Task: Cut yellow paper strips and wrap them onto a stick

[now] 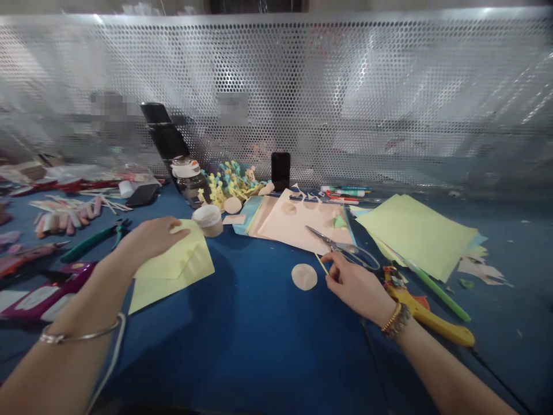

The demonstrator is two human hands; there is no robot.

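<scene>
My left hand (pixel 158 243) rests over a folded yellow paper (pixel 184 268) at left centre, fingers reaching across its upper part; their grip on it is not clear. My right hand (pixel 349 282) pinches a thin yellow strip (pixel 321 264), which points up and left. Just left of that hand a pale pink paper circle (pixel 304 276) lies flat on the blue table (pixel 242 346). Silver scissors (pixel 341 246) lie above my right hand, partly over pale pink sheets (pixel 276 225). A white tub (pixel 207 220) stands beyond the yellow paper.
Yellow sheets (pixel 423 230) and a green pen (pixel 443 294) lie at right, near a yellow-handled tool (pixel 436 323). Green pliers (pixel 93 239) and a purple object (pixel 52 291) are at left. At the back stand a bottle (pixel 190 178) and a phone (pixel 280 170).
</scene>
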